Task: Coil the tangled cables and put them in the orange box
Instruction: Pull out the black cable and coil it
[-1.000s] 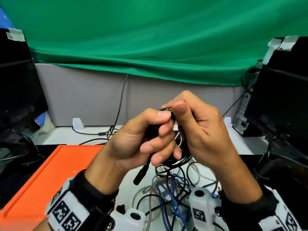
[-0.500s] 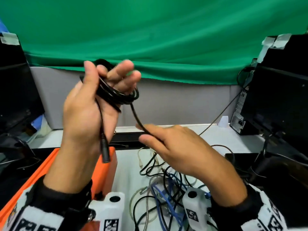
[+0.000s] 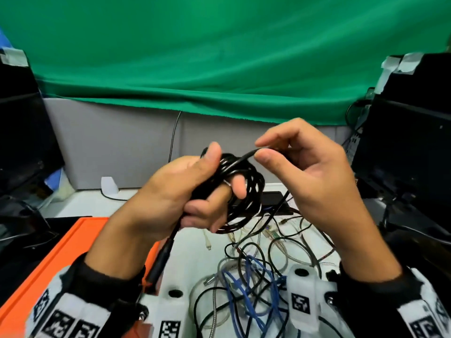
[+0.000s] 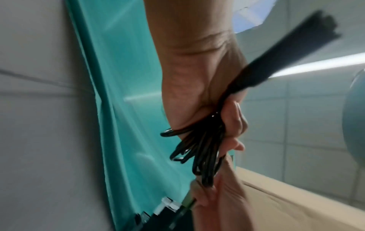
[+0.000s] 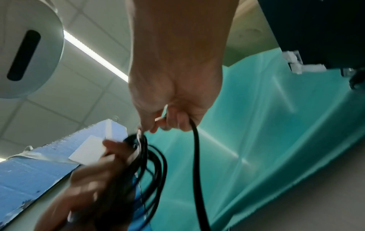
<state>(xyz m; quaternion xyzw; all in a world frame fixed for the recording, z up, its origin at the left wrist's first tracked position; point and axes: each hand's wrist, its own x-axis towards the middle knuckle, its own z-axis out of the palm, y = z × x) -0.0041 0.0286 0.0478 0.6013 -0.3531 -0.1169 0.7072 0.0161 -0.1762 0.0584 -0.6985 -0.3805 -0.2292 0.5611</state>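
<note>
While left hand [image 3: 180, 191] grips the black cable coil [image 3: 246, 189], right hand [image 3: 314, 176] pinches its strand.

A green cloth [image 3: 219, 57] hangs behind the white desk [image 3: 80, 203], above a grey partition [image 3: 117, 147]. Dark monitors stand at the desk's left edge [image 3: 22, 132] and right edge [image 3: 410, 142], with a black box [image 3: 275, 200] near the back.

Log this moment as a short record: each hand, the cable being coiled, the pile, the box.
left hand: grips the black cable coil
right hand: pinches the coil's free strand near its top
coil's plug end: hangs below the left hand
tangled pile: black, blue and clear cables on the white table, below the hands
orange box: lower left, coil not yet in it
</note>
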